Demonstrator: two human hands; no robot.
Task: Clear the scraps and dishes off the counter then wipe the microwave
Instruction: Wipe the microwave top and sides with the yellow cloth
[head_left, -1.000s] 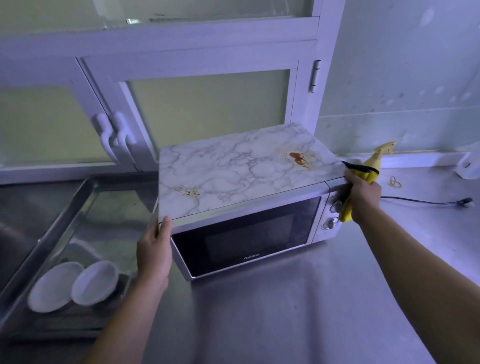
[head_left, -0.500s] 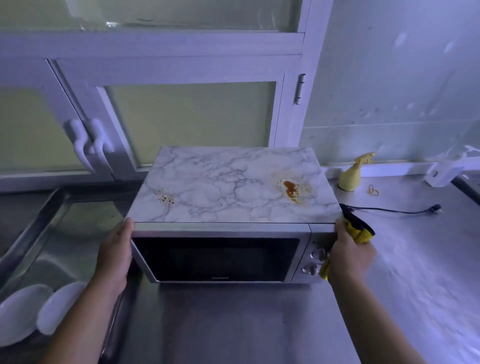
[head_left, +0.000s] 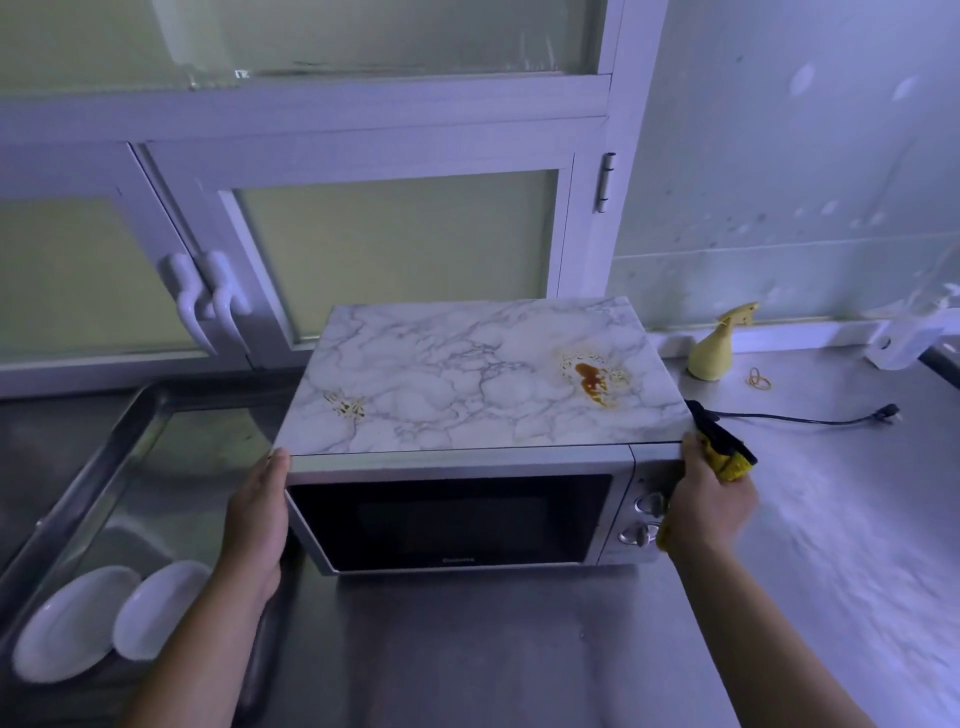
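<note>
Microwave (head_left: 467, 410) on the steel counter (head_left: 519, 649), door facing me, brown stain (head_left: 592, 382) on its marbled top; my left hand (head_left: 257, 512) lies flat against its left wall, thumb at the top corner; my right hand (head_left: 706, 509) clutches a yellow cloth (head_left: 727, 460) against the right front corner; two white plates (head_left: 67, 623) lie in the sink (head_left: 104, 452) at left

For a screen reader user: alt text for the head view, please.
The left hand and right hand hold a stained, marble-topped microwave by its front corners; the right also grips a yellow cloth. Two white plates lie in the sink.
</note>
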